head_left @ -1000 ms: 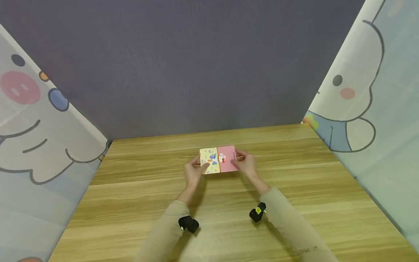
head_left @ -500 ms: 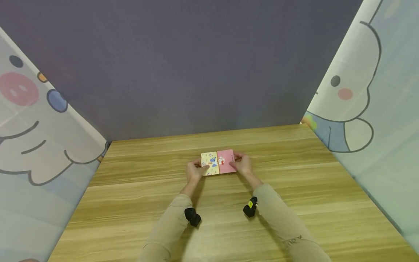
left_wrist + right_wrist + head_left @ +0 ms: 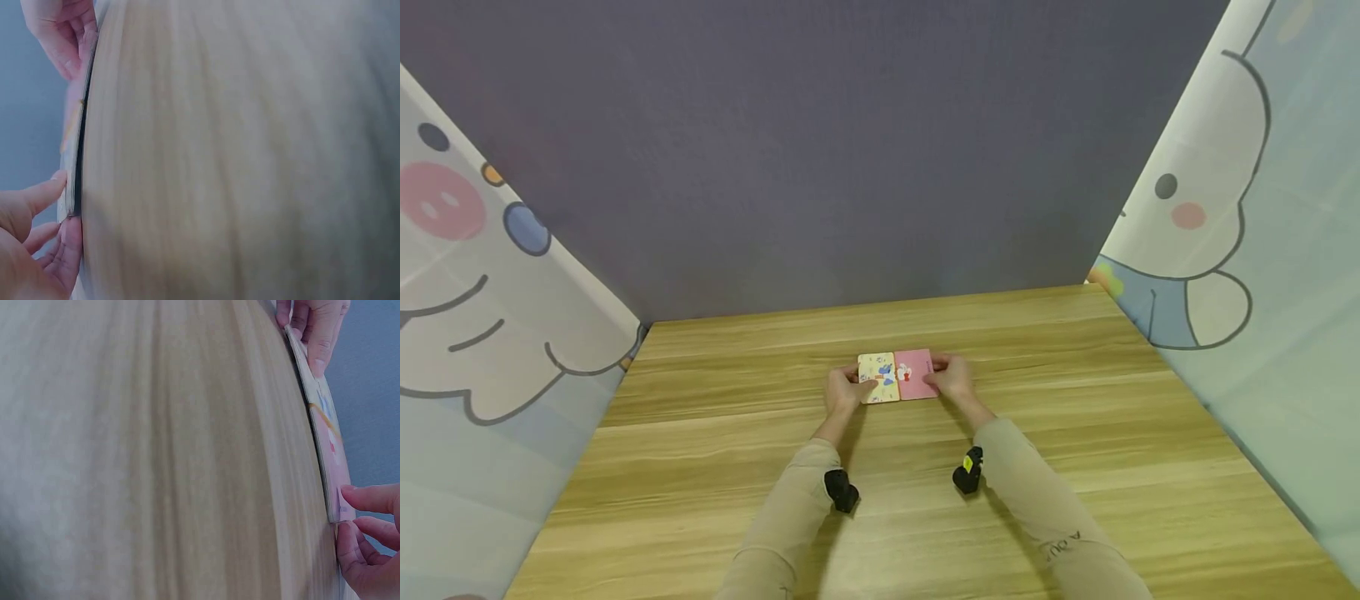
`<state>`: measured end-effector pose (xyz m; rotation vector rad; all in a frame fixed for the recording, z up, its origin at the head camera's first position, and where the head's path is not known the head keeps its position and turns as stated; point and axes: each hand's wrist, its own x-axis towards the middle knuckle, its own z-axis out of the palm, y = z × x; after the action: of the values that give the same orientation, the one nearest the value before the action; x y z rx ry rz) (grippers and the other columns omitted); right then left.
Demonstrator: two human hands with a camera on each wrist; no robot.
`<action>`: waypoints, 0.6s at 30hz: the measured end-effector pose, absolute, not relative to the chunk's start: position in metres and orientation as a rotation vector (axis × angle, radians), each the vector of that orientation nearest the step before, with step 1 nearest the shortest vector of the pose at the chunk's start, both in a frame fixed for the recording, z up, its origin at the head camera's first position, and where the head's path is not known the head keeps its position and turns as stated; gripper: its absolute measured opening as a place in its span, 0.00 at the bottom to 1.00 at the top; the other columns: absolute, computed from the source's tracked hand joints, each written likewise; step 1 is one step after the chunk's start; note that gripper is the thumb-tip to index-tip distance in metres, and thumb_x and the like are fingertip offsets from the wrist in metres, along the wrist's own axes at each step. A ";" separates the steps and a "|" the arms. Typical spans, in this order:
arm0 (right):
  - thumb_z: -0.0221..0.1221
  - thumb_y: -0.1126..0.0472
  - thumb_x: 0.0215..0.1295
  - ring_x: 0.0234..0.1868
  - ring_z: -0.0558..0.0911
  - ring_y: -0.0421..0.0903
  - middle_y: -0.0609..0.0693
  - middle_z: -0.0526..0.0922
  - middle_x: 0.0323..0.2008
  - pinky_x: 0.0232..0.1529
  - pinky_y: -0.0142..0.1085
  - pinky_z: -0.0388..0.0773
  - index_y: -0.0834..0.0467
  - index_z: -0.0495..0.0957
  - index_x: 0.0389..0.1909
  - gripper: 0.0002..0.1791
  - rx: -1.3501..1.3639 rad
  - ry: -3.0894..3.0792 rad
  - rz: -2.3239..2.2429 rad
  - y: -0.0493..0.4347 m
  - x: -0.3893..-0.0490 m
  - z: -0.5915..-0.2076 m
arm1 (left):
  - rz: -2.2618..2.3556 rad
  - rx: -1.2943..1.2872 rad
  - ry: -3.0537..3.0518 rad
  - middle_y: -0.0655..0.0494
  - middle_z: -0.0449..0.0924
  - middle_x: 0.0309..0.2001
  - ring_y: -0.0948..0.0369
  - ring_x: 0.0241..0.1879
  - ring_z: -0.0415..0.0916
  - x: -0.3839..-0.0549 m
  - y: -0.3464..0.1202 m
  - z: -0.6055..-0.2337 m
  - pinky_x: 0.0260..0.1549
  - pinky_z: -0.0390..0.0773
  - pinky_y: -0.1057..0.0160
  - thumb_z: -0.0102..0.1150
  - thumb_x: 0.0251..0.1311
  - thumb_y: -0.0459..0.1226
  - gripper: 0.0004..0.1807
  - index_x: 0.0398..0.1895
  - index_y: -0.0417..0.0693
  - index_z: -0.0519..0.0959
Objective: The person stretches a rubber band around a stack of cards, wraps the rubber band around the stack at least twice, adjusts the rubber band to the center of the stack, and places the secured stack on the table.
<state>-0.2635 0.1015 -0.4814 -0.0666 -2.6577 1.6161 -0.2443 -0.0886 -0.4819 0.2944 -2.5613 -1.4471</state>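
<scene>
Both hands hold a small booklet (image 3: 915,385) spread out flat, its left half yellow with a blue figure and its right half pink with a white rabbit. The left hand (image 3: 842,393) pinches the yellow end, thumb on top and fingers at the edge and underneath. At the pink end, the right hand (image 3: 953,379) grips in the same way. Seen edge-on in the right wrist view, the booklet (image 3: 331,440) shows thin layers and an orange band at the middle, close over the wooden table. A dark strip of shadow runs under its edge in the left wrist view.
The wooden table (image 3: 715,492) ends at a dark grey panel (image 3: 865,167) behind. Cartoon-printed curtains (image 3: 467,350) flank both sides. Black cameras (image 3: 842,492) sit on both beige sleeves.
The booklet has come down toward the table and looks slightly smaller in the head view. Both hands have moved with it, keeping their grips, and the forearms have drawn a little closer together.
</scene>
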 end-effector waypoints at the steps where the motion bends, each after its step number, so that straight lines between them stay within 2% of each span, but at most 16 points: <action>1: 0.62 0.74 0.45 0.35 0.76 0.51 0.62 0.79 0.35 0.26 0.30 0.79 0.71 0.76 0.43 0.19 -0.071 -2.669 1.603 0.101 -0.263 -0.481 | -1.432 0.295 -2.570 0.55 0.71 0.19 0.65 0.17 0.60 -0.244 -0.089 -0.481 0.10 0.57 0.74 0.71 0.39 0.34 0.23 0.44 0.39 0.79; 6: 0.63 0.73 0.45 0.35 0.77 0.51 0.61 0.79 0.34 0.28 0.32 0.80 0.70 0.77 0.41 0.18 -0.082 -2.688 1.598 0.103 -0.265 -0.484 | -1.410 0.306 -2.581 0.51 0.76 0.23 0.63 0.21 0.67 -0.243 -0.091 -0.481 0.13 0.64 0.74 0.71 0.39 0.34 0.21 0.41 0.38 0.80; 11: 0.69 0.59 0.43 0.30 0.77 0.43 0.51 0.79 0.28 0.25 0.30 0.79 0.65 0.79 0.38 0.20 0.116 -2.547 1.606 0.133 -0.331 -0.582 | -1.441 0.217 -2.531 0.45 0.80 0.28 0.57 0.26 0.74 -0.240 -0.098 -0.482 0.18 0.74 0.71 0.67 0.44 0.33 0.16 0.37 0.34 0.80; 13: 0.68 0.55 0.45 0.30 0.77 0.41 0.50 0.79 0.29 0.25 0.27 0.79 0.64 0.78 0.40 0.22 0.213 -2.517 1.559 0.146 -0.343 -0.600 | -1.457 0.162 -2.510 0.42 0.80 0.31 0.54 0.29 0.76 -0.238 -0.103 -0.481 0.20 0.79 0.68 0.64 0.48 0.33 0.15 0.37 0.31 0.79; 15: 0.65 0.53 0.49 0.33 0.77 0.45 0.54 0.79 0.33 0.29 0.31 0.80 0.64 0.77 0.44 0.24 0.238 -2.571 1.518 0.155 -0.340 -0.591 | -1.461 0.110 -2.509 0.40 0.80 0.33 0.52 0.31 0.77 -0.235 -0.108 -0.480 0.23 0.81 0.65 0.61 0.51 0.34 0.16 0.39 0.28 0.77; 16: 0.64 0.51 0.51 0.33 0.77 0.44 0.53 0.79 0.34 0.29 0.30 0.79 0.64 0.76 0.44 0.24 0.299 -2.553 1.513 0.161 -0.334 -0.583 | -1.460 0.082 -2.516 0.39 0.79 0.34 0.51 0.31 0.77 -0.234 -0.111 -0.479 0.23 0.82 0.64 0.60 0.53 0.34 0.17 0.41 0.26 0.76; 18: 0.60 0.51 0.55 0.36 0.78 0.49 0.58 0.79 0.38 0.34 0.35 0.80 0.65 0.74 0.47 0.25 0.360 -2.584 1.471 0.166 -0.310 -0.546 | -1.445 0.018 -2.542 0.36 0.78 0.36 0.48 0.33 0.77 -0.231 -0.117 -0.477 0.27 0.82 0.60 0.56 0.57 0.36 0.21 0.45 0.23 0.72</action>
<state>-0.3098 0.1655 -0.5462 0.3605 -2.5835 1.4714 -0.2313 -0.1171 -0.4774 0.0185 -2.5423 -1.4455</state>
